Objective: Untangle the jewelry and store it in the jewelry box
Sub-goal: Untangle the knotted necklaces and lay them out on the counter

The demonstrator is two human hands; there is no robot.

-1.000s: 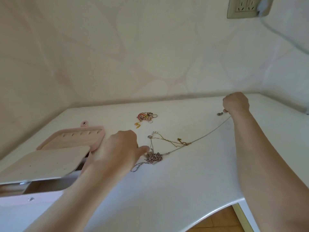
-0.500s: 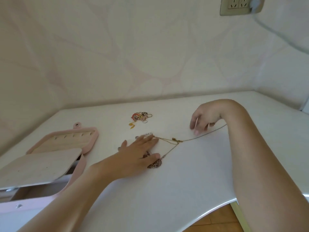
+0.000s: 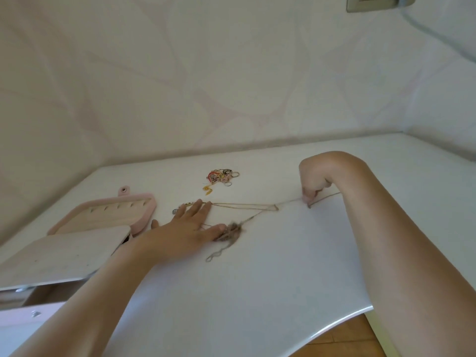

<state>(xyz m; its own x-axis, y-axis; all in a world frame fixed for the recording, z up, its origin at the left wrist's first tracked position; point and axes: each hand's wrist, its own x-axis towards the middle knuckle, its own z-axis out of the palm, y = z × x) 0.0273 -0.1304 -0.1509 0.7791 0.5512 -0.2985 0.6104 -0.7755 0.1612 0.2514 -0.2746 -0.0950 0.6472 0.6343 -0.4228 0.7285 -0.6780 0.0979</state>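
Note:
Thin tangled chains (image 3: 247, 206) lie stretched across the white table (image 3: 257, 279), with a knotted clump (image 3: 231, 231) near the middle. My left hand (image 3: 188, 228) lies flat with straight fingers, pressing the chains' left ends and touching the clump with the thumb. My right hand (image 3: 313, 180) is bent at the wrist, its fingertips pinching a chain strand at the right end. The pink jewelry box (image 3: 85, 233) stands open at the left, its lid lying back on the table.
A small pile of colourful rings and earrings (image 3: 221, 177) sits near the wall behind the chains. The wall rises close behind the table. A socket (image 3: 371, 2) with a cable is at the top right. The table's curved front edge (image 3: 334, 327) is at the lower right.
My right hand came back from the far right and now pinches the strand closer to the knot. My left hand flattened onto the chains and holds them down.

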